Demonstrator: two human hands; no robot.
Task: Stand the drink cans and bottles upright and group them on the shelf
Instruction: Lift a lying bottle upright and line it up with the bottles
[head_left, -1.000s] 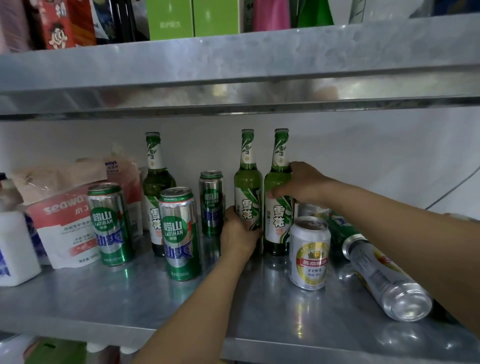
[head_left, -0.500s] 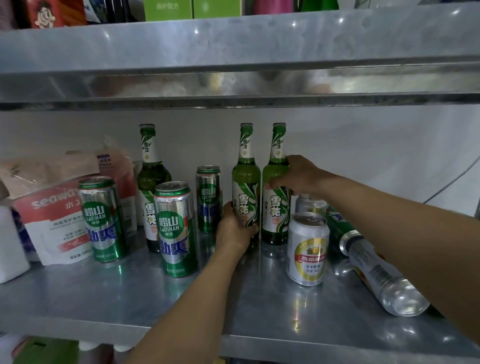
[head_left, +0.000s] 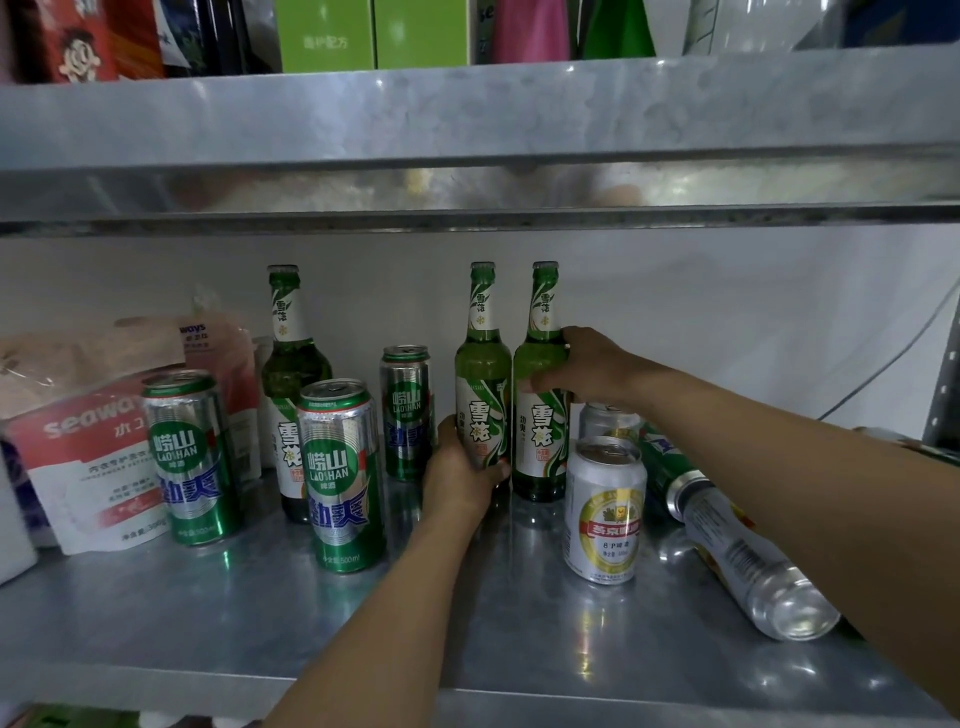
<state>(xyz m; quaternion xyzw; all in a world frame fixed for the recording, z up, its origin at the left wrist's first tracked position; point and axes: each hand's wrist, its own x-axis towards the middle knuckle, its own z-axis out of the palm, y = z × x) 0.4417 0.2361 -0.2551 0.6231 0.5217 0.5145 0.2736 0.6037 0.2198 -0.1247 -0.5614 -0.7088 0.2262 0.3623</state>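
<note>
Head view shows your left hand (head_left: 462, 475) wrapped around the lower body of one green bottle (head_left: 482, 384), and your right hand (head_left: 587, 366) clasped on the shoulder of its touching twin (head_left: 540, 415). Both stand upright on the metal shelf (head_left: 208, 613). Nearby green cans (head_left: 340, 475) read "LAOHAN".

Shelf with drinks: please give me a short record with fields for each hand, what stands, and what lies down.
left hand: grips lower body of a green glass bottle
right hand: grips shoulder of the neighbouring green bottle
upright: third green bottle, three green cans, white can
lying down: silver can at right
surface: metal shelf
</note>
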